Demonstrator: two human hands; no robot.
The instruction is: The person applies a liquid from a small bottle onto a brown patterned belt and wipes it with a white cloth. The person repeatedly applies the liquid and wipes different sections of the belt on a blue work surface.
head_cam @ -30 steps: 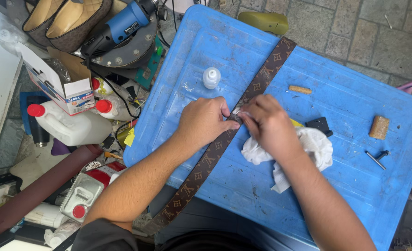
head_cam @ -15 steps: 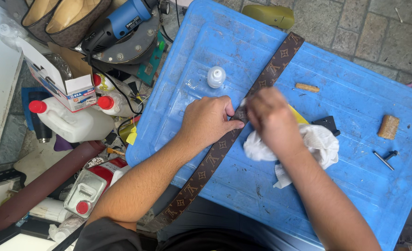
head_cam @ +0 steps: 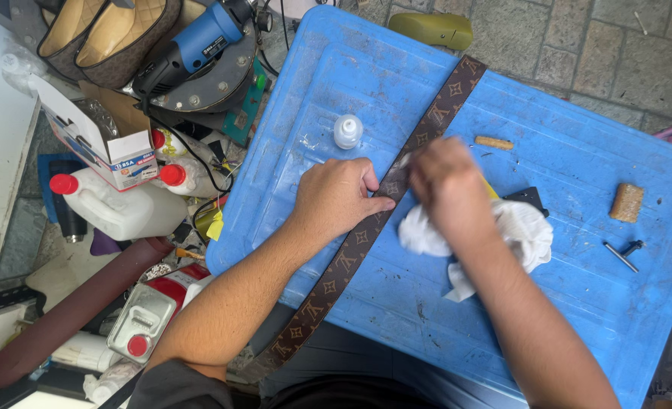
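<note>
A brown patterned belt (head_cam: 438, 113) lies diagonally across a blue plastic table (head_cam: 578, 326), its lower end hanging off the near edge. My left hand (head_cam: 336, 198) presses down on the belt's middle, thumb along the strap. My right hand (head_cam: 446, 185) is blurred, with its fingers curled over the belt just beyond the left hand. A crumpled white cloth (head_cam: 514, 235) lies under the right wrist, and a whitish bit shows at the fingertips. What the right hand holds is unclear. A small white bottle (head_cam: 347, 130) stands just beyond my left hand.
On the table are a brown stick (head_cam: 495, 142), a cork-coloured block (head_cam: 627, 202), a small metal tool (head_cam: 622, 254) and a black piece (head_cam: 529, 198). Left of the table, on the ground, are a blue power tool (head_cam: 207, 38), shoes (head_cam: 101, 34), a cardboard box (head_cam: 97, 140), red-capped jugs (head_cam: 116, 208) and a can (head_cam: 143, 326).
My right hand has slid a little up the belt, away from the left hand, and is now blurred. The left hand stays pressed on the belt. The cloth stays in place.
</note>
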